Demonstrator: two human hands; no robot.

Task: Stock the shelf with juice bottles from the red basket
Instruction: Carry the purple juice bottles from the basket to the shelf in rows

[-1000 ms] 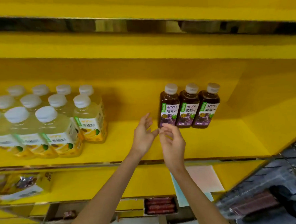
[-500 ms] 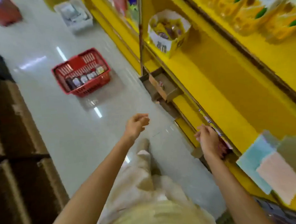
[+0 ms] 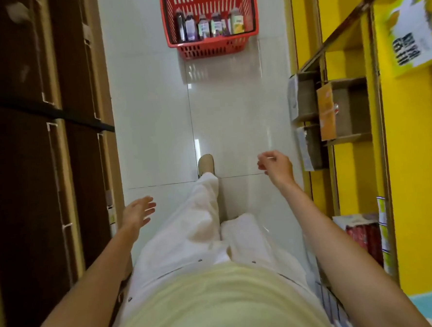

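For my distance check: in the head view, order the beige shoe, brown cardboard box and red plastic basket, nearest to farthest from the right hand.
Right hand:
1. Beige shoe, on the floor left of it.
2. Brown cardboard box, in the yellow shelving right of it; too close to call against the shoe.
3. Red plastic basket, far ahead on the floor.

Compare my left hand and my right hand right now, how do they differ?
The left hand has its fingers straight and spread; the right hand has them loosely curled. The left hand is beside the dark cabinet, the right hand beside the yellow shelf, further forward. Both are empty, short of the red basket.
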